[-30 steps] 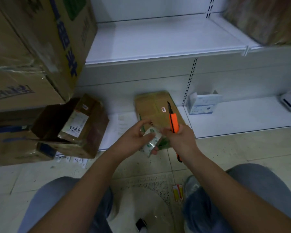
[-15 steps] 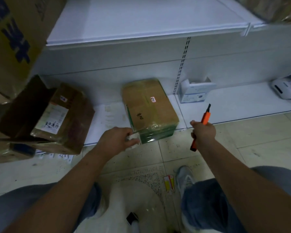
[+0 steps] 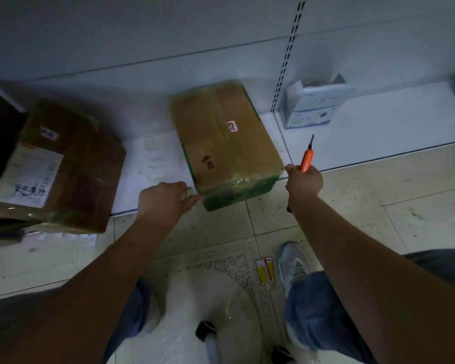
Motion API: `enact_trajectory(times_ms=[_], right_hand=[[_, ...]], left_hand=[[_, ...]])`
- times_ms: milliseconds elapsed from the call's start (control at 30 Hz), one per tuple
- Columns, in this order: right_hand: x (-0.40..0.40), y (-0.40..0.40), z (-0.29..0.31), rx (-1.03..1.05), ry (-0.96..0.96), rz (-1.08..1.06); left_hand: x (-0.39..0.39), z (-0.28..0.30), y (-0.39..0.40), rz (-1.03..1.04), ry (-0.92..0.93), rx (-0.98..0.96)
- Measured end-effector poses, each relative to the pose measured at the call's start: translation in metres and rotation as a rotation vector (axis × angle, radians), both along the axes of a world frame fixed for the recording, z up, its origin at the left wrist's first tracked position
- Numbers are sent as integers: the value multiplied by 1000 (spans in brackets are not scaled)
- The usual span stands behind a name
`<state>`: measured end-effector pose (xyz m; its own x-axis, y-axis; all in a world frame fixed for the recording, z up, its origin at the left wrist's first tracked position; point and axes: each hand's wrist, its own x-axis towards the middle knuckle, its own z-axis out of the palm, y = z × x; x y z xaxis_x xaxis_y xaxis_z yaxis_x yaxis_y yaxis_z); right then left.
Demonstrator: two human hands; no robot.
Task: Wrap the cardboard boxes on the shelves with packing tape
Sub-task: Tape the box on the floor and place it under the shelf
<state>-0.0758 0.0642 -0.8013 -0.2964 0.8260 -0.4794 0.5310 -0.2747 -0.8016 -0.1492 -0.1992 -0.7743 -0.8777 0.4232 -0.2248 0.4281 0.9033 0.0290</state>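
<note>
A brown cardboard box (image 3: 226,143) with green sides and glossy wrap lies on the white bottom shelf (image 3: 153,164), its near end overhanging the floor. My left hand (image 3: 163,200) grips a small pale wad of tape or wrap at the box's near left corner. My right hand (image 3: 304,181) holds an orange utility knife (image 3: 307,157), blade pointing up, with the thumb touching the box's near right corner. A big roll of clear wrap (image 3: 208,316) stands on the floor between my knees.
A second, taped cardboard box (image 3: 63,169) with a shipping label lies tilted at the left. A small white and blue carton (image 3: 313,106) stands on the right shelf section beyond the slotted upright (image 3: 284,74). A small red-yellow packet (image 3: 265,270) lies on the tiled floor.
The hands separated from holding the wad together in front of the box. Left went to the box's near left corner, right with the knife to its near right corner. The view tilted down.
</note>
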Motion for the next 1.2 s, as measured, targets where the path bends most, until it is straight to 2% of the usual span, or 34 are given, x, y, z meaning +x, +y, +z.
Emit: enact_trajectory(times_ms=[100, 267, 467, 600, 700, 800, 867, 900, 967, 1000, 1100, 1200], right_hand=[[-4, 2, -5, 69, 25, -45], [-5, 7, -19, 104, -38, -54], [-13, 5, -24, 80, -76, -11], [-25, 13, -26, -51, -91, 1], [-23, 25, -24, -266, -39, 22], [-12, 32, -24, -307, -196, 209], [-4, 36, -29, -197, -311, 212], [-2, 36, -29, -76, -315, 176], [-9, 29, -27, 171, -249, 144], [-16, 22, -25, 225, -212, 173], [-37, 2, -24, 267, -215, 297], [-44, -7, -31, 282, -183, 241]], left_hand=[[-8, 1, 10, -14, 4, -16], [-9, -5, 20, -51, 55, -92], [-7, -14, 21, -5, 55, -131], [-14, -22, 22, 22, 4, -111], [-19, -26, 19, 17, -82, -56], [-22, -32, 15, -12, -122, -47], [-28, -35, 13, -9, -213, -18], [-32, -36, 13, 1, -272, 7], [-37, -39, 14, 26, -362, 67], [-39, -40, 14, 31, -383, 96], [-42, -45, 15, 38, -414, 178], [-40, -50, 17, 96, -472, 263]])
